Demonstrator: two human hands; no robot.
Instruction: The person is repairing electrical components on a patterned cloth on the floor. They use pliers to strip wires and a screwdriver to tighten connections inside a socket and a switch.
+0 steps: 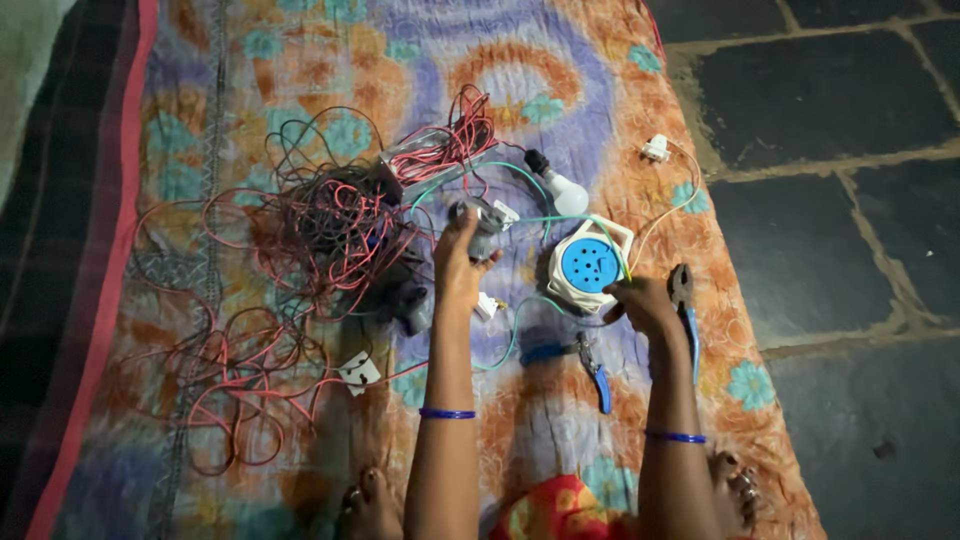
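1. Left hand (458, 262) was closed around a small grey fitting (484, 220), lifted just left of the round socket box (590, 265); right hand (645, 305) was pinched shut on a thin green wire (560, 217) at the box's lower right edge, with pliers (686, 300) held in the same hand.
2. Patterned floral cloth (300, 90) lay spread on the dark stone floor (850, 200) under the box and everything else.
3. Tangled red and black wires (320, 225) sprawled well left of the box, with a white plug (358, 370) at their lower edge.
4. White with a blue holed face, the box lay flat on the cloth, and the green wire ran from it up toward the fitting.
5. Blue-handled pliers (592, 362) lay just below the box; a white bulb (562, 188) lay just above it, and a small white connector (656, 150) up to its right.
6. Judged from the grip, the work would go best with the wire kept taut between both hands and the fitting held steady, so the thin strand did not kink or slip.
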